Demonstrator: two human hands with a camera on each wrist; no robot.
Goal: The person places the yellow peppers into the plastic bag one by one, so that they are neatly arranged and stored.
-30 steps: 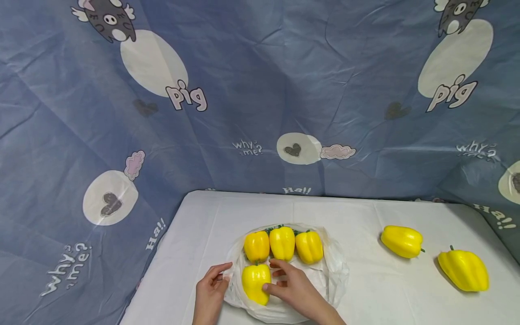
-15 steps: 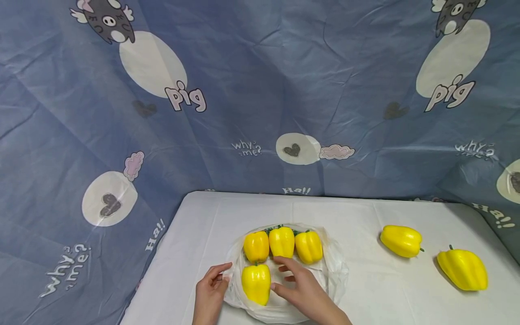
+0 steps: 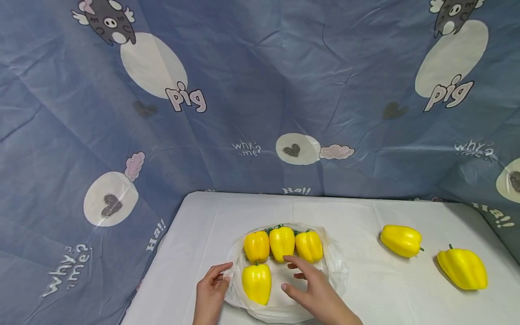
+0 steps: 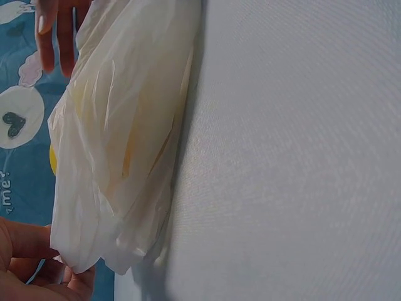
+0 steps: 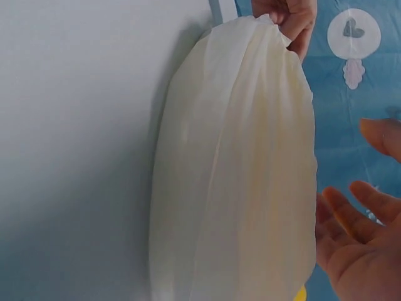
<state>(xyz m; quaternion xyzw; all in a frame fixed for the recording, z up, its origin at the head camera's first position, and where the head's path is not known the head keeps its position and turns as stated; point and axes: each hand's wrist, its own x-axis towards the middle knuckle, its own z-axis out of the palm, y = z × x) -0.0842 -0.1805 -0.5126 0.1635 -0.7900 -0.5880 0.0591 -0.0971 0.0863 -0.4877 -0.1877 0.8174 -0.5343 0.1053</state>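
Note:
A white plastic bag (image 3: 338, 265) lies with its mouth spread wide on the table. Inside, three yellow bell peppers (image 3: 282, 243) form a row at the back, and another yellow bell pepper (image 3: 257, 283) sits at the front left. My left hand (image 3: 211, 289) pinches the bag's left rim between thumb and fingers; the left wrist view shows the thin plastic (image 4: 119, 138) at its fingertips. Over the right part of the bag's mouth hovers my right hand (image 3: 316, 288), fingers spread and holding nothing. In the right wrist view this hand (image 5: 363, 241) is beyond the bag's wall (image 5: 232, 175).
Two more yellow bell peppers lie on the white-covered table (image 3: 365, 289) to the right, one pepper (image 3: 401, 240) nearer the bag and the other pepper (image 3: 462, 268) farther right. A blue patterned cloth (image 3: 243, 90) hangs behind and beside the table.
My right hand has let go of the front-left bell pepper and moved right, away from it. The left hand keeps its hold on the bag's rim.

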